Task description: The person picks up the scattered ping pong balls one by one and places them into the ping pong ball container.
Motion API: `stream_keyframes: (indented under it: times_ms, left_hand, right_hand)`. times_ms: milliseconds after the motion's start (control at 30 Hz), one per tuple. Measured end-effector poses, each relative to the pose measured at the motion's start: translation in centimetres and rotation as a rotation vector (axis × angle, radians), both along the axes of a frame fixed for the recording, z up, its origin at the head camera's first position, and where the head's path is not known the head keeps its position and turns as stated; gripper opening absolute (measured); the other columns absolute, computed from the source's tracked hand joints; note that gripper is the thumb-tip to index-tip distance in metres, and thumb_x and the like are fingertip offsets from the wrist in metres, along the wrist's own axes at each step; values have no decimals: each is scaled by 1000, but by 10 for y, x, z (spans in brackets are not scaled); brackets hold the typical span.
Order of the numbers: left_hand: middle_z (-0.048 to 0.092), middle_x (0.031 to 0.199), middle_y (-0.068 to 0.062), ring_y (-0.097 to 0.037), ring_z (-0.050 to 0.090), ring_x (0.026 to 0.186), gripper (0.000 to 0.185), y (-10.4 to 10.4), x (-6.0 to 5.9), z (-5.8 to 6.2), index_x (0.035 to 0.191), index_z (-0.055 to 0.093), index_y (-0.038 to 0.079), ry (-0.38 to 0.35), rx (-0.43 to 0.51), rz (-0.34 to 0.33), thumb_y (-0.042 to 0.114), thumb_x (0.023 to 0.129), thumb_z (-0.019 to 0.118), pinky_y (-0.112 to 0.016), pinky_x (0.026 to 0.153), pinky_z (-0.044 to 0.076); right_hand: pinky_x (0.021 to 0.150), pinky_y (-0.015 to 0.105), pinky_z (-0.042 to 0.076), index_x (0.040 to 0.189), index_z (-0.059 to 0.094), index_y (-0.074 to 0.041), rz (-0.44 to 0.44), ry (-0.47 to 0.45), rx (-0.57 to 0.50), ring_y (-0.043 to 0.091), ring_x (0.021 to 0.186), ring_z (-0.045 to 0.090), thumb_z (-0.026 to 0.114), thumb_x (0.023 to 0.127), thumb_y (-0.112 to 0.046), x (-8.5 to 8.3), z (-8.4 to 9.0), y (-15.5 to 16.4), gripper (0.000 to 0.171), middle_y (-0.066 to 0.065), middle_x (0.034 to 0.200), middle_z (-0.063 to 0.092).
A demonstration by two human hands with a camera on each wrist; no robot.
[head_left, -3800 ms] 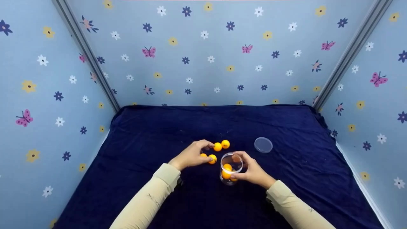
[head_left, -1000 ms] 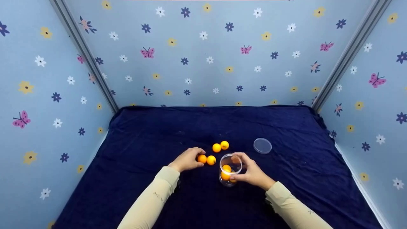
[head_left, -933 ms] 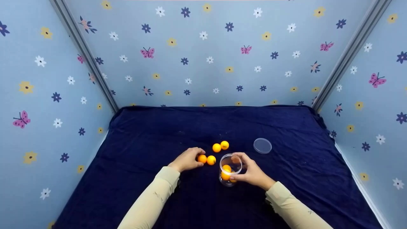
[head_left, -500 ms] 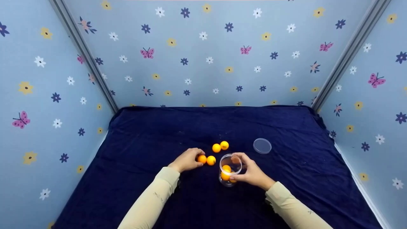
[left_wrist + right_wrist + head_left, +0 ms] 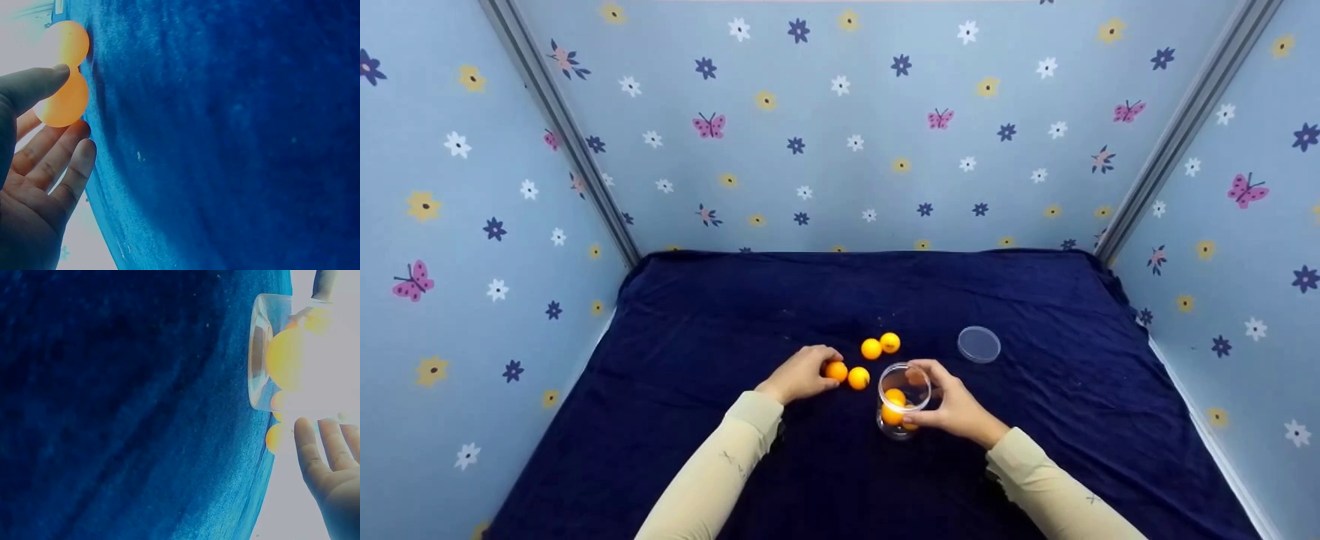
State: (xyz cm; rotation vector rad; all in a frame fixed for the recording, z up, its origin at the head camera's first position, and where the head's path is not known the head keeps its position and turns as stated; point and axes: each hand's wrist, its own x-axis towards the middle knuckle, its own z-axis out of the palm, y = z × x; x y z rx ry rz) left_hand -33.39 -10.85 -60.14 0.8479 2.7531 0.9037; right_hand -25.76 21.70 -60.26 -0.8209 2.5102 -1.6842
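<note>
Orange, smooth-looking and evenly coloured, a table-tennis ball (image 5: 836, 371) is pinched between thumb and fingers of the left hand (image 5: 799, 375) — whether it is off the dark blue cloth (image 5: 735, 300), I can't tell. The right hand (image 5: 958, 405) is clamped round a clear jar (image 5: 901, 376), thumb and fingers near its open rim. A light pinch might let something so round squirt away, or a nudge could set the neighbouring ball (image 5: 859, 378), just right of the left fingertips, rolling. The jar looks upright and see-through, with balls (image 5: 893, 415) at its bottom; a slack right grip could tip it.
</note>
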Motion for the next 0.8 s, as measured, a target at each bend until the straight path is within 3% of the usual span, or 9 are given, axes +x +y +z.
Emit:
stream_keyframes:
  times_ms: [167,367,600,800]
  left_hand:
    - [76,120,-16,-30,72,105,38,-3,0,5,127,74,0,6,26,8,10,92,85,-48,98,61]
    - [76,118,-14,-28,72,101,37,-5,3,11,125,75,0,39,59,3,9,91,86,-48,94,61]
    - [76,120,-15,-28,73,102,38,-6,6,15,125,75,0,57,76,4,10,91,87,-47,94,61]
    - [76,124,-17,-29,73,106,39,-4,9,21,126,74,-3,63,129,-8,8,91,86,-48,97,62]
  right_hand:
    - [97,49,64,145,56,1,7,-5,-8,50,126,67,98,79,-12,-1,0,0,80,31,136,69]
    - [96,39,63,145,56,1,5,-5,-6,49,125,67,98,79,-13,-1,-1,0,80,33,136,68]
    - [97,55,63,145,56,2,4,-1,-8,50,126,67,98,79,-12,-2,-3,0,80,33,135,69]
    - [98,42,63,146,56,0,-10,-11,6,46,127,68,99,78,-14,-1,0,0,81,26,136,71]
